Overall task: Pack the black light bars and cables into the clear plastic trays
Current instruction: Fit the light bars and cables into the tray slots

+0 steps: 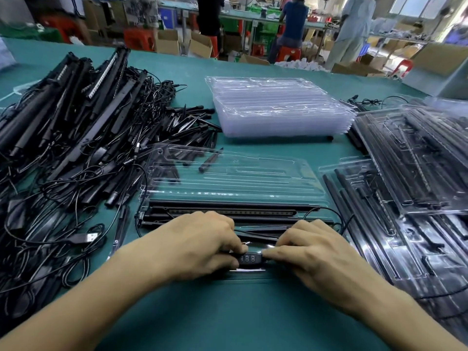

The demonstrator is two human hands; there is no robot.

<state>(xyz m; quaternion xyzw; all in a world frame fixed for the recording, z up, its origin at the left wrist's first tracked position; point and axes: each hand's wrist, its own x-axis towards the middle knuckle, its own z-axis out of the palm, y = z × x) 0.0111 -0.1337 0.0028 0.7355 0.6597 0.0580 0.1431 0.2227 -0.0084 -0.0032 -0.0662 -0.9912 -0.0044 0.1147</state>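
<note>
A clear plastic tray [228,173] lies open in front of me on the green table. Black light bars [228,210] lie side by side in its near slots. At the tray's near edge sits a small black cable controller [249,258] with three buttons. My left hand [200,245] pinches its left end, fingers curled over it. My right hand [311,252] pinches its right end. A thin black cable [326,211] loops from the bars' right end toward my right hand.
A big heap of loose light bars and cables [76,138] covers the table's left. A stack of empty clear trays [276,107] stands beyond. Filled trays [410,173] pile up at the right. People stand at benches in the background.
</note>
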